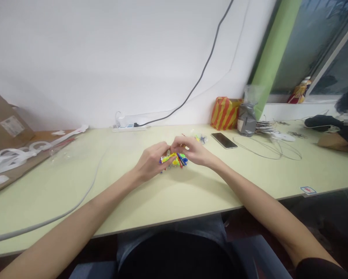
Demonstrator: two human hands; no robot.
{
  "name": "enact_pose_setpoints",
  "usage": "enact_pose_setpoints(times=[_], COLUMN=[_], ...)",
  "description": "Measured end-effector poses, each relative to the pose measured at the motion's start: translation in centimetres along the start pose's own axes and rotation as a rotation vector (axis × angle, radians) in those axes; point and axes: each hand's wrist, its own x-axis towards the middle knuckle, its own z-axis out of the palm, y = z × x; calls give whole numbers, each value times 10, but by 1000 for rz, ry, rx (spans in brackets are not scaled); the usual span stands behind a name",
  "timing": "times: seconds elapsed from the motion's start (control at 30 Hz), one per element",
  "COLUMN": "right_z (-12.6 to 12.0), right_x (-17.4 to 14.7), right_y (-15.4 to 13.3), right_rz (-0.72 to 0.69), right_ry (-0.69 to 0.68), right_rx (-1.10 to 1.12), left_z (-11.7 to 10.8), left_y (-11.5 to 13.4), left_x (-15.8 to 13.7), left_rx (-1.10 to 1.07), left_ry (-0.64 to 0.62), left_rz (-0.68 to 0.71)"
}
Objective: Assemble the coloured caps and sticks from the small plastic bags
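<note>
Left hand [151, 162]: fingers curled at the left side of the pieces, thumb along the near side; can't tell if clamped.
Right hand [189, 149]: fingers bent in from above, tips close to the left's; contact hidden, can't tell what's pinched, if anything.
Pieces [177, 159]: small bright bundle, yellow, blue, red, green; frame centre, between the hands, partly covered.
Handling: my take, brace with left, work with right fingertips, one piece at a time. Light pinch; small parts probably skid or spring off.
Sightline: I'd roll the right wrist out a bit, knuckles block the view.
Tabletop [162, 201]: work low over it so drops land short; mind the near edge, lower frame.
Second pile [202, 138]: small bits just beyond right hand, easy to nudge.
Phone [224, 140]: right of that pile, don't knock it.
Grey cable [75, 208]: lower left, could snag the arm.
</note>
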Motion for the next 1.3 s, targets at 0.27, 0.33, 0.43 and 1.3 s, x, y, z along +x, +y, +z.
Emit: enact_pose_setpoints(times=[0.27,0.33,0.43,1.3], right_z=[5,6,10,28], right_x=[-3,-5,-7,-2], right_y=[4,1,-8,-21], right_rz=[41,-18,-112,192], right_ry=[-70,-78,-47,-104], right_rx=[32,-126,-313,654], left_z=[0,-1,-3,-11], left_y=[-6,-9,-9,5], left_x=[-5,-6,-5,-2], left_rx=[-4,14,33,47], left_ry=[-70,-95,-46,52], left_rz=[-57,-19,10,169])
